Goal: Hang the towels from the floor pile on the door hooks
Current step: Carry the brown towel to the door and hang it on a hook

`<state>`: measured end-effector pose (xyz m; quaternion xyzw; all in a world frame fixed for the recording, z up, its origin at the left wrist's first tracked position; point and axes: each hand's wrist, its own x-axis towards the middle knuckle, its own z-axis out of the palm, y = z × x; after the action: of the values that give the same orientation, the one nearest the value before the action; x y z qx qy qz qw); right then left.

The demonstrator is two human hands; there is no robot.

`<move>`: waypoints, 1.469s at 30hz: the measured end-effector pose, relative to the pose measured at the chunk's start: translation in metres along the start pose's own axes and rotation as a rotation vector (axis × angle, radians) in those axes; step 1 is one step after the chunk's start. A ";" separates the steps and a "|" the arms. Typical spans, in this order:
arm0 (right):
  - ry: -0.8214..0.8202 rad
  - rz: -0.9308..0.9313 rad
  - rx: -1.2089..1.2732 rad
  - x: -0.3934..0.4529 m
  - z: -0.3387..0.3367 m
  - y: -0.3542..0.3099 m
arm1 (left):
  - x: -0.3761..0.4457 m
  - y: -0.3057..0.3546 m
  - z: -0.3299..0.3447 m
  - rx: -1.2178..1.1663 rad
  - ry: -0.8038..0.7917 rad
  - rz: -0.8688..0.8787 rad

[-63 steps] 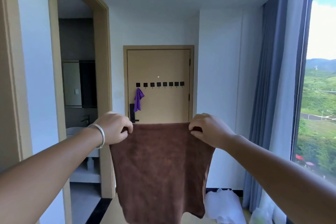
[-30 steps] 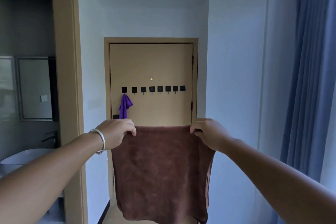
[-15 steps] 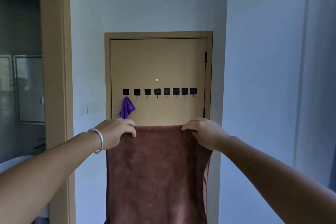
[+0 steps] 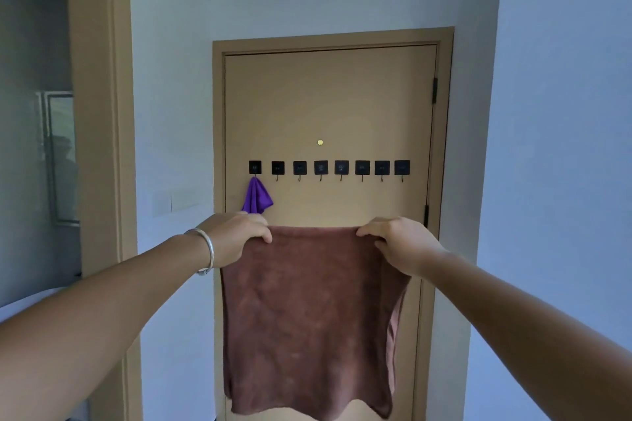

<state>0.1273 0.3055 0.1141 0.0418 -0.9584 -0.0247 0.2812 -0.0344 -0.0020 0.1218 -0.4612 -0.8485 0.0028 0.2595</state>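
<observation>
Step in hand: a brown towel (image 4: pixel 311 318) is being carried toward the door (image 4: pixel 328 106), spread flat and held up below the row of hooks (image 4: pixel 328 168); hanging is judged not yet begun.
Left hand (image 4: pixel 236 239): its fingers are curled over the towel's upper left corner, which is gripped; a silver bangle (image 4: pixel 205 251) is worn at the wrist.
Right hand (image 4: pixel 398 244): the upper right corner is pinched under curled fingers, so both hands are closed on the cloth.
Towel position: it is stretched between the two hands and hangs free in front of the lower door; whether it touches the door cannot be told.
Progress: one purple towel (image 4: pixel 256 196) is already hung from the leftmost hook; the seven other hooks are seen bare, so the task is judged to be in its early part.
Next move: the towel would need to be raised to hook height, and a corner or a bunched part of the top edge set over a free hook, most plausibly the second from the left (image 4: pixel 277 169).
Risk: a wide flat edge may slide off so small a hook unless it is gathered first.
Surface: no carrying surface is in view; the floor pile is not shown.
Room: pale walls (image 4: pixel 561 147) flank the tan door; a peephole (image 4: pixel 320 142) sits above the hooks, and a tan door frame (image 4: pixel 99 113) opens on a darker room at the left.
</observation>
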 end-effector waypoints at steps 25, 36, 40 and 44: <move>0.086 -0.147 -0.007 0.356 0.224 0.077 | 0.234 -0.259 0.196 -0.095 0.061 0.013; 0.110 -0.189 0.058 0.499 0.321 0.109 | 0.334 -0.353 0.263 -0.096 0.047 -0.067; 0.103 -0.173 0.078 0.555 0.345 0.132 | 0.378 -0.390 0.277 -0.114 0.047 -0.071; 0.142 -0.151 0.094 0.601 0.361 0.154 | 0.418 -0.418 0.292 -0.140 0.074 -0.066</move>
<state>-0.5819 0.4113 0.1438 0.1287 -0.9303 0.0023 0.3434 -0.6745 0.1541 0.1543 -0.4499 -0.8511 -0.0819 0.2578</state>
